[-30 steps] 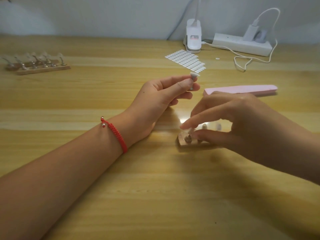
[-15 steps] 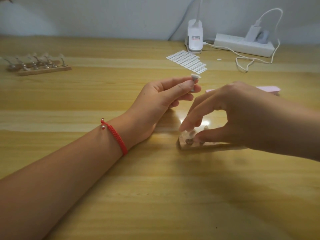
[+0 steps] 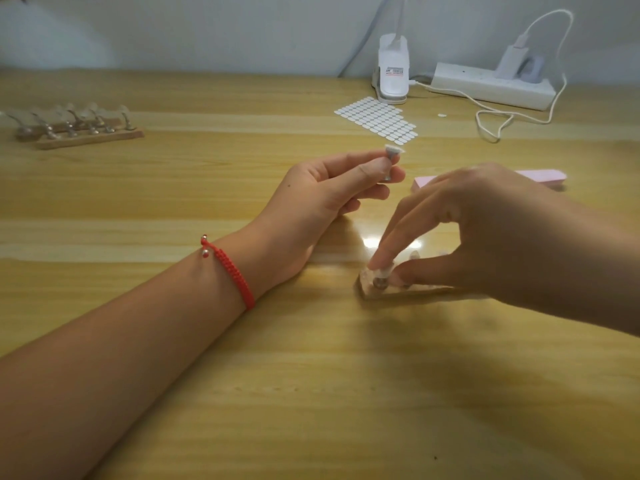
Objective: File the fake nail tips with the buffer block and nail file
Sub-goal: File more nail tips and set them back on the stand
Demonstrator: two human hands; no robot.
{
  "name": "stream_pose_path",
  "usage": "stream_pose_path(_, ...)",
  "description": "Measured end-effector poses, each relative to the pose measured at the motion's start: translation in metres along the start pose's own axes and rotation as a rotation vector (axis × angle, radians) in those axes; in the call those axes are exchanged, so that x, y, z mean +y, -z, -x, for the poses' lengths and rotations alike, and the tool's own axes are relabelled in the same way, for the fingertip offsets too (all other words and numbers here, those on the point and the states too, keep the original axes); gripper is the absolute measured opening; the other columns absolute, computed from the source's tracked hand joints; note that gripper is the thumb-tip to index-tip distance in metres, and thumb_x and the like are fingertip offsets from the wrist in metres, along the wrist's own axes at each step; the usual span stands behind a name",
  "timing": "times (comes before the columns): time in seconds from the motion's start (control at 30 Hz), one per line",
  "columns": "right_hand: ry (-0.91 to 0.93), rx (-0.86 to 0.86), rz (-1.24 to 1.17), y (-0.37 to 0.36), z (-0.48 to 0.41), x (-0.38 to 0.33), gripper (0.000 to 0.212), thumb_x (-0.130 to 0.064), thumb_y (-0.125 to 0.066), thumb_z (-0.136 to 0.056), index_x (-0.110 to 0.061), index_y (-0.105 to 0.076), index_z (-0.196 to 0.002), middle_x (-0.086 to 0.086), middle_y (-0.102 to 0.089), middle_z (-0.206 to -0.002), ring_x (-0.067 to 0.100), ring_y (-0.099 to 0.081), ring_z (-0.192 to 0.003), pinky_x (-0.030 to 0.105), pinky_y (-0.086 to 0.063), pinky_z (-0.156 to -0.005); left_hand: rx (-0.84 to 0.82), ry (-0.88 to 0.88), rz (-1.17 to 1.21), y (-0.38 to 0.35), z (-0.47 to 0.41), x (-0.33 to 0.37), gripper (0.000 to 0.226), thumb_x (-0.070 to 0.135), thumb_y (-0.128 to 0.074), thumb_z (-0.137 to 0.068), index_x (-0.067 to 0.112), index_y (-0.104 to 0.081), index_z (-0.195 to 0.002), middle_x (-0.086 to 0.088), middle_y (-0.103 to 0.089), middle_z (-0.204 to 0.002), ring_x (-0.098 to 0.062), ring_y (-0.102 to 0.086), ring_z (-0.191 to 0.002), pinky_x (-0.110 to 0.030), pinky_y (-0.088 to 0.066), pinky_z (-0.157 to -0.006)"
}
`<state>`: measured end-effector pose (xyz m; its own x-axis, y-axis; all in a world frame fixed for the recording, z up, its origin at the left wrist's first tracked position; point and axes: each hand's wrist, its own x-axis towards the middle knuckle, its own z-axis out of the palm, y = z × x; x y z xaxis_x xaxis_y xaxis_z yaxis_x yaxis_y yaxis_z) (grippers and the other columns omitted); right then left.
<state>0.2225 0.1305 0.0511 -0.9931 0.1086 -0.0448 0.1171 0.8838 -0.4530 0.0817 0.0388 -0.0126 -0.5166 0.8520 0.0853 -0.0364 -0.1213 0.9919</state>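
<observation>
Desk: right hand pinches holder peg; left hand holds loose peg.

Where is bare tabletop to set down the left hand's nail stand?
Free: the wooden table near its front edge, below both forearms; the strip between wooden stand rack and white sticker sheet. Crowded: around right hand, pink buffer block, white power strip.

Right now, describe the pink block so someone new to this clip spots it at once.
From the white power strip at the back wall, come forward across the wooden table to the right hand. The pink block lies flat just behind it, partly hidden. It is the only pink thing there, a long bar.
</observation>
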Motion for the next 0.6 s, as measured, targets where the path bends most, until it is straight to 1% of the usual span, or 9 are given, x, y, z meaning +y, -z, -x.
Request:
stream_pose_path(0.13,0.008,-0.002,0.069,-0.003,0.001,0.003,0.024,-0.055,-0.063,-0.062,-0.06,-0.071,-0.084,-0.025,-0.069,-0.093,0.001,-0.061,-0.096,0.037,-0.049,-0.092,-0.002,-0.001,-0.004,0.0,0.0,0.001,0.013,0.026,-0.063,-0.084,0.025,-0.072,-0.093,0.012,-0.072,-0.086,0.0,-0.062,-0.076,-0.024,-0.039,-0.078)
stream_pose_path(0.2,0.003,-0.014,0.047,0.0,0.003,0.006,0.03,-0.062,-0.066,-0.058,-0.065,-0.067,-0.088,-0.027,-0.068,-0.099,-0.003,-0.06,-0.099,0.033,-0.05,-0.089,-0.006,0.001,0.002,-0.001,0.001,0.002,0.019,0.031,-0.065,-0.077,0.024,-0.072,-0.093,0.011,-0.073,-0.087,0.0,-0.063,-0.076,-0.025,-0.039,-0.079)
stream_pose_path(0.27,-0.003,-0.012,-0.018,0.007,0.005,0.005,0.036,-0.072,-0.065,-0.055,-0.065,-0.067,-0.09,-0.028,-0.068,-0.102,-0.01,-0.058,-0.104,0.026,-0.048,-0.093,-0.008,0.001,0.012,0.0,0.001,0.002,0.024,0.033,-0.065,-0.073,0.024,-0.073,-0.094,0.01,-0.073,-0.088,-0.003,-0.063,-0.079,-0.027,-0.04,-0.082)
stream_pose_path(0.33,0.032,0.063,-0.13,0.013,0.004,0.005,0.033,-0.072,-0.063,-0.063,-0.051,-0.075,-0.086,-0.023,-0.072,-0.096,-0.007,-0.063,-0.1,0.027,-0.048,-0.095,0.001,0.01,0.039,-0.001,0.001,0.002,0.026,0.03,-0.065,-0.075,0.02,-0.073,-0.098,0.004,-0.073,-0.092,-0.011,-0.063,-0.088,-0.034,-0.04,-0.091)
stream_pose_path(0.4,0.114,0.236,-0.149,0.011,0.001,0.001,0.029,-0.06,-0.058,-0.085,-0.038,-0.076,-0.081,-0.019,-0.073,-0.086,-0.002,-0.067,-0.089,0.022,-0.049,-0.087,0.008,0.016,0.073,0.0,0.001,0.002,0.022,0.02,-0.062,-0.083,0.015,-0.073,-0.101,-0.007,-0.072,-0.098,-0.018,-0.06,-0.092,-0.035,-0.04,-0.089)
stream_pose_path(0.43,0.151,0.297,-0.101,0.008,-0.002,-0.004,0.032,-0.054,-0.052,-0.092,-0.034,-0.075,-0.08,-0.017,-0.072,-0.082,0.001,-0.067,-0.084,0.022,-0.05,-0.083,0.009,0.014,0.093,0.0,0.0,0.002,0.018,0.014,-0.059,-0.086,0.015,-0.074,-0.097,-0.008,-0.071,-0.095,-0.017,-0.059,-0.089,-0.029,-0.042,-0.082)
stream_pose_path(0.5,0.181,0.305,0.059,-0.004,-0.009,-0.013,0.044,-0.05,-0.04,-0.098,-0.028,-0.072,-0.077,-0.011,-0.07,-0.08,0.008,-0.063,-0.076,0.034,-0.05,-0.076,0.019,0.036,0.211,0.002,-0.001,0.004,0.015,0.014,-0.058,-0.087,0.019,-0.071,-0.091,0.001,-0.071,-0.084,-0.009,-0.062,-0.078,-0.021,-0.049,-0.069)
stream_pose_path(0.53,0.165,0.256,0.157,-0.011,-0.014,-0.018,0.05,-0.051,-0.034,-0.099,-0.025,-0.07,-0.077,-0.008,-0.068,-0.08,0.012,-0.06,-0.076,0.039,-0.05,-0.074,0.04,0.071,0.296,0.004,-0.003,0.005,0.013,0.016,-0.058,-0.088,0.02,-0.069,-0.093,0.005,-0.071,-0.082,-0.005,-0.064,-0.075,-0.018,-0.051,-0.066)
stream_pose_path(0.6,0.117,0.113,0.311,-0.023,-0.022,-0.026,0.051,-0.055,-0.025,-0.095,-0.026,-0.063,-0.078,-0.007,-0.064,-0.086,0.017,-0.058,-0.084,0.04,-0.049,-0.075,0.105,0.139,0.422,0.007,-0.006,0.006,0.011,0.02,-0.058,-0.091,0.024,-0.069,-0.091,0.009,-0.07,-0.084,0.0,-0.063,-0.073,-0.015,-0.051,-0.072)
